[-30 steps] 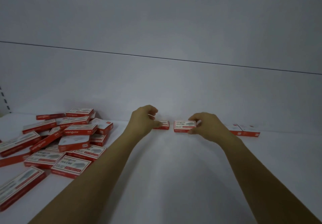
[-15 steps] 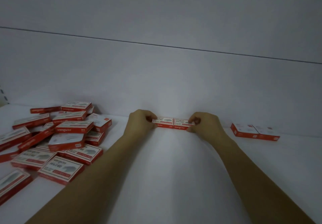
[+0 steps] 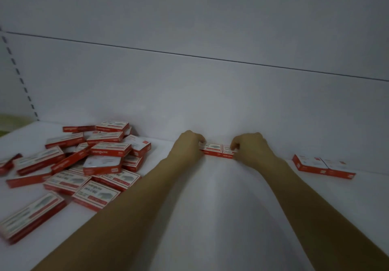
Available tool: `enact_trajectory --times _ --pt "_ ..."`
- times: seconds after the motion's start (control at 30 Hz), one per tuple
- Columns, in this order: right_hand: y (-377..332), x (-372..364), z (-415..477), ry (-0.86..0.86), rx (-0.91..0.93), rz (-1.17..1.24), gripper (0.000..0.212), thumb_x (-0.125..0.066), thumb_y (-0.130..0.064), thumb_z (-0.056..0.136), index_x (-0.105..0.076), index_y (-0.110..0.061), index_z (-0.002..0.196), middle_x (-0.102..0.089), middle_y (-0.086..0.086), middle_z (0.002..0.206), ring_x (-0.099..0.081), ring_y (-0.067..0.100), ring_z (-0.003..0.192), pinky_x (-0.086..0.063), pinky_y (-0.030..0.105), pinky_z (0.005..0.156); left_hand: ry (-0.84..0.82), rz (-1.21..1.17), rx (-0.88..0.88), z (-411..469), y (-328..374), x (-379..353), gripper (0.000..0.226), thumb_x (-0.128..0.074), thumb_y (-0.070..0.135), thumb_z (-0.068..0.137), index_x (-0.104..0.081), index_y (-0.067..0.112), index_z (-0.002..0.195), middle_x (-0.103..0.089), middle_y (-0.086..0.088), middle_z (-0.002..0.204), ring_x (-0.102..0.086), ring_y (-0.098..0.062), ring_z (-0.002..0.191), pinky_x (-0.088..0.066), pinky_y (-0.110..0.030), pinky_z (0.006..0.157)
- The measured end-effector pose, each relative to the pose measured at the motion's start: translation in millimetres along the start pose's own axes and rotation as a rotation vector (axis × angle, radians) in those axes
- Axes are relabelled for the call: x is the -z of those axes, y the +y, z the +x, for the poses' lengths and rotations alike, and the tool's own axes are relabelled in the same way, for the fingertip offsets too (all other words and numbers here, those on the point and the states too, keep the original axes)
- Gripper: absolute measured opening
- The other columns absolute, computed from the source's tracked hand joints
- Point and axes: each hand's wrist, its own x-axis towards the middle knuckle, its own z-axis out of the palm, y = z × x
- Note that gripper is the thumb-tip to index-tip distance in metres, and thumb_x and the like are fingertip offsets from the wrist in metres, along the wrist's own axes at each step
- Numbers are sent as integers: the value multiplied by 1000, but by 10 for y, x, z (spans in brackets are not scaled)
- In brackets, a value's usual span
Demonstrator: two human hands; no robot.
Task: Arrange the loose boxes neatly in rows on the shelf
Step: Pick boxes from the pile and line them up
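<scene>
Pinching two boxes (image 3: 212, 148) end to end on the shelf (image 3: 210, 207), your left grip (image 3: 187, 146) and right grip (image 3: 250, 146) held one each. They looked light and stiff, best held by the outer ends.

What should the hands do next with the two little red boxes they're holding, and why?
Probably slide them to the right. The left hand and right hand pinch two boxes end to end near the back wall, but bare shelf separates them from the placed pair. Closing that gap would likely make one neat row.
</scene>
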Motion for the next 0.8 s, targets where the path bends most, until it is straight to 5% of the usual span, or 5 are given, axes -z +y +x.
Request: enact_trajectory --times 0.2,0.5,0.63,0.8 --pt "-465 170 -1 -36 47 6 34 -56 -20 86 -57 -14 120 -58 10 120 -52 28 112 -45 36 94 77 144 -4 -123 -122 468 39 -59 16 88 -55 13 126 -54 -10 122 -51 -25 114 -39 -29 92" --pt "-1465 336 -91 -48 344 273 40 -58 -29 89 -54 -15 126 -56 5 127 -51 19 114 -37 21 87 206 247 158 -726 -729 1383 32 -58 21 89 -60 12 119 -59 -10 120 -54 -25 109 -42 -32 90" --pt "-1872 329 -140 -54 410 309 42 -55 -36 90 -54 -14 125 -55 7 127 -51 21 114 -40 28 88 213 252 256 -1052 -996 1592 33 -60 18 86 -61 13 118 -59 -8 120 -55 -23 108 -45 -32 92" --pt "-2194 232 -194 -92 449 322 42 -54 -38 90 -52 -19 127 -56 5 128 -52 24 114 -42 29 90 203 268 306 -1357 -1183 1727 28 -61 26 85 -66 13 109 -66 -6 104 -55 -18 85 -42 -26 74"
